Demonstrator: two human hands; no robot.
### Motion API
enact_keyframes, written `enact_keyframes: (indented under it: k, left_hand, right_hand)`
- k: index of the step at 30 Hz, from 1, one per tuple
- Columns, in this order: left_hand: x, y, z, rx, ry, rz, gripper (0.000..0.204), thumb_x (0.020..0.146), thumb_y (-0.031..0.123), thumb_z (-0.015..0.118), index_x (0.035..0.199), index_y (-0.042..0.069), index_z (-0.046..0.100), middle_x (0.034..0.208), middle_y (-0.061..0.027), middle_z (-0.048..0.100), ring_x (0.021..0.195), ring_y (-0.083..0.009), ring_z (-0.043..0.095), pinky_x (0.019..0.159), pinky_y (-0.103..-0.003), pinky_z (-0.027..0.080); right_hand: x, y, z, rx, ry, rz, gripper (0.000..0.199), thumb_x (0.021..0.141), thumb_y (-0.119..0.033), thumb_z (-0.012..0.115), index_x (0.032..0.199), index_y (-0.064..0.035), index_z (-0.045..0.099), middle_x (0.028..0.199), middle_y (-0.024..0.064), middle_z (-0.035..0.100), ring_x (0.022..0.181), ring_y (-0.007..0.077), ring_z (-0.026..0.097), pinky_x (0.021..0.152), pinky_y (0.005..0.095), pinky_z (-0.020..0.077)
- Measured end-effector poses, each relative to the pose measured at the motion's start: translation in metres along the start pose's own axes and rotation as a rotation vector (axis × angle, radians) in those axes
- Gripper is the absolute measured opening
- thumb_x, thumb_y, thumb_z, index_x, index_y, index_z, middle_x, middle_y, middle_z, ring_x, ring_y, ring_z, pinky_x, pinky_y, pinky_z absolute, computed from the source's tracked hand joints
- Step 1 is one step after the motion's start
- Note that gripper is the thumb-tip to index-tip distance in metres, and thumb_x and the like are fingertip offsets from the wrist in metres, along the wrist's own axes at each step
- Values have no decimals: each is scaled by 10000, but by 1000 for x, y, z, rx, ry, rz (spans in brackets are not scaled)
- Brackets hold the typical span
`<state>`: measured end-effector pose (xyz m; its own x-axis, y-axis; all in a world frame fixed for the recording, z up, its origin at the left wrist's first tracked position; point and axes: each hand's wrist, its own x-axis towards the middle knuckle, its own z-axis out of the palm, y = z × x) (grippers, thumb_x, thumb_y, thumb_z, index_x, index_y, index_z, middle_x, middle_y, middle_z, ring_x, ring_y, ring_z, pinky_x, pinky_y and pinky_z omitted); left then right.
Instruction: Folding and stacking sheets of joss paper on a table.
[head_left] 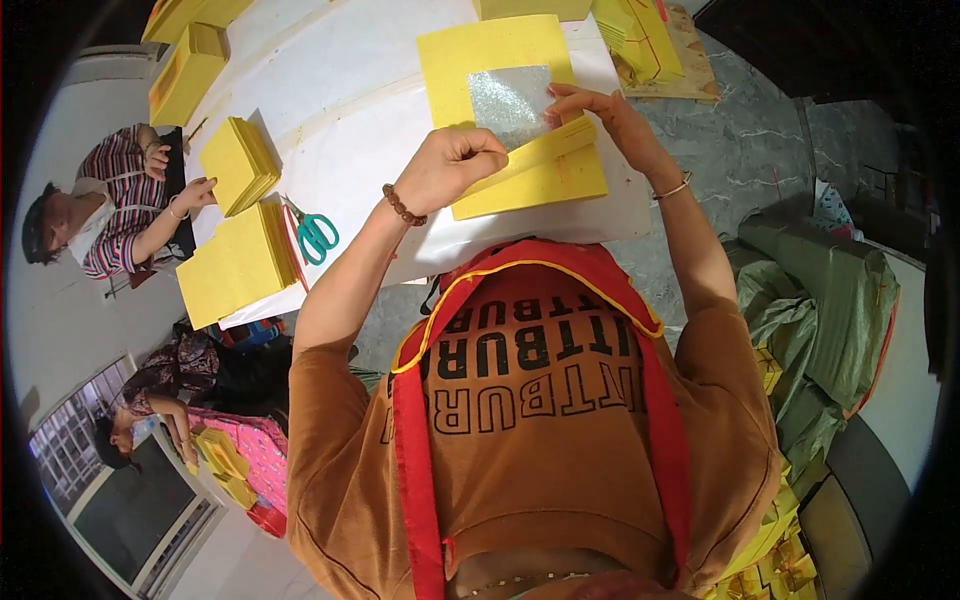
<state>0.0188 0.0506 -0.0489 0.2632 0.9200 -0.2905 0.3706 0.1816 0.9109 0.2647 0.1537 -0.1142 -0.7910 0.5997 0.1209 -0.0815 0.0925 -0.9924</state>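
A yellow paper sheet [485, 55] with a silver foil square [508, 100] lies on the white table [350, 90] in front of me. Its near edge is folded up into a flap [545, 160] over the rest of the stack. My left hand [450, 168], with a bead bracelet at the wrist, is closed and pinches the flap's left end. My right hand [600, 112], a thin bangle on its wrist, presses its fingers on the flap's right end beside the foil.
Stacks of yellow paper [240, 165] [235, 265] and teal-handled scissors [315, 232] lie at the table's left. More stacks [185, 75] [640, 40] sit at the far side. A person in a striped shirt [110, 210] sits left; another person [150, 420] below left. Green sacks [830, 310] stand right.
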Motion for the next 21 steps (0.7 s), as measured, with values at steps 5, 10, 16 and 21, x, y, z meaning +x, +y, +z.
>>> enact_keyframes:
  k: [5, 10, 16, 21]
  left_hand:
    - [-2, 4, 1, -27, -11, -31, 134, 849, 114, 584, 846, -9, 635, 694, 53, 546, 653, -17, 453, 579, -197, 385]
    - [-7, 1, 15, 216, 117, 258, 155, 834, 118, 561, 934, 29, 641, 767, -60, 619, 667, -162, 569, 613, -261, 461]
    - [-14, 4, 20, 763, 144, 768, 263, 796, 101, 590, 1058, 103, 613, 982, -74, 598, 854, -249, 581, 687, -330, 494]
    - [-15, 7, 19, 809, 51, 727, 390, 721, 239, 698, 1080, 131, 592, 963, -49, 574, 831, -225, 526, 745, -312, 465]
  right_hand:
    - [-1, 3, -3, -44, 6, -26, 616, 957, -486, 215, 1083, -22, 600, 1190, 121, 571, 1309, 229, 326, 1080, 372, 232]
    - [-1, 0, -1, -54, 40, -51, 540, 956, -432, 287, 1065, -11, 608, 1181, 121, 580, 1294, 231, 353, 1078, 371, 241]
    - [-1, 1, 0, -28, 45, -53, 516, 964, -412, 288, 1070, -20, 605, 1175, 125, 584, 1282, 233, 373, 1074, 363, 246]
    - [1, 0, 0, -46, 62, -26, 539, 974, -424, 259, 1071, -24, 607, 1237, 154, 539, 1264, 232, 397, 1065, 362, 259]
